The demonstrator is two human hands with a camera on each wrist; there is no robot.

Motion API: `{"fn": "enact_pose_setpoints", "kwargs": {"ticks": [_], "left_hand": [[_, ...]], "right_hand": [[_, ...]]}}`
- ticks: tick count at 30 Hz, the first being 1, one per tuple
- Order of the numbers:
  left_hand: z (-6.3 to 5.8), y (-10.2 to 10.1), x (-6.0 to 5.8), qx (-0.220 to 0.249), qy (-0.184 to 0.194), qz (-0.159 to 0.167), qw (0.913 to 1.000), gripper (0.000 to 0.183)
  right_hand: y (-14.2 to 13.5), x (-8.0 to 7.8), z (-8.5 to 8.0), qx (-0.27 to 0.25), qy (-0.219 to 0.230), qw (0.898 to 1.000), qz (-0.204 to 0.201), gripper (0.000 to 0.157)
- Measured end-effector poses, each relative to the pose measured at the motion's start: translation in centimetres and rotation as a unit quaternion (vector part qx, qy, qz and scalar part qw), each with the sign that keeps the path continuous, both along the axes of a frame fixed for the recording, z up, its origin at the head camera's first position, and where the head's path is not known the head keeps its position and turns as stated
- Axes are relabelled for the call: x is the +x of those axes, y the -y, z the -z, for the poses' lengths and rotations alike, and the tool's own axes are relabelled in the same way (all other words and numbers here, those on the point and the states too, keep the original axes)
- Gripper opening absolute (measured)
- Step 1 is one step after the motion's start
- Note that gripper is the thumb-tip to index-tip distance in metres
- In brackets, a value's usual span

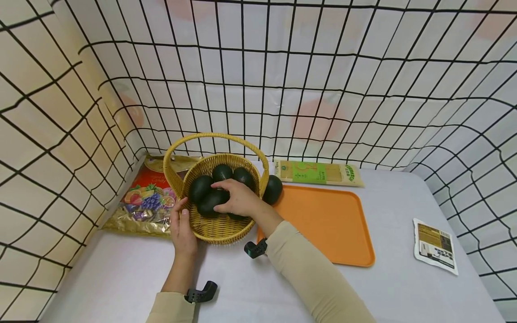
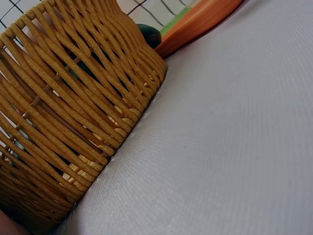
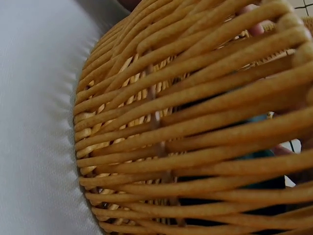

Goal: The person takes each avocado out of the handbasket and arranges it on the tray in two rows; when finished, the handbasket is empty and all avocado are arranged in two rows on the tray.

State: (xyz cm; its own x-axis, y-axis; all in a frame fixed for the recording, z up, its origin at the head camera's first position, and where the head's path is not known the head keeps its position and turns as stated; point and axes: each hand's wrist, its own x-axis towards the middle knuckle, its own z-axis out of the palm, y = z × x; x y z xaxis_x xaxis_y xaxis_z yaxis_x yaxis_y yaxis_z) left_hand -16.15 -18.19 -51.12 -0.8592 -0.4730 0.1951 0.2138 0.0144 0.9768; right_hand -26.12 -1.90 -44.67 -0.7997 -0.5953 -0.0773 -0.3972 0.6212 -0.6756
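A wicker basket (image 1: 220, 234) with a tall hoop handle stands on the white table, holding several dark green avocados (image 1: 222, 173). My right hand (image 1: 241, 198) reaches over the rim, thumb and fingers around an avocado (image 1: 211, 204) at the basket's near left. At the left side, my left hand (image 1: 183, 231) grips the rim near the handle's foot. Wicker weave (image 2: 83, 93) fills much of the left wrist view. The right wrist view looks through the basket's side (image 3: 161, 122) at dark shapes inside. Another avocado (image 1: 273, 189) lies outside, right against the basket.
An orange tray (image 1: 323, 224) lies to the right, with a long noodle packet (image 1: 319, 173) behind it. A red and gold candy bag (image 1: 141, 202) is left of the basket. Far right lies a small white and brown pouch (image 1: 435, 246). Black wire grid (image 1: 262, 89) encloses the back and sides.
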Motion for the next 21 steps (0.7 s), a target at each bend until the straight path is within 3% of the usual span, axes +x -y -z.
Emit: {"fn": "enact_pose_setpoints", "kwargs": {"ticks": [10,21], "left_hand": [[0.03,-0.07,0.03,-0.003,0.000,-0.008,1.0000,0.039],[-0.12,-0.04,0.10,-0.011,0.005,-0.012,0.9999,0.040]], "right_hand": [[0.56,0.35,-0.01,0.091,-0.041,0.995,-0.020,0.069],[0.55,0.52,0.28,0.089,-0.066,0.994,-0.023,0.066]]}}
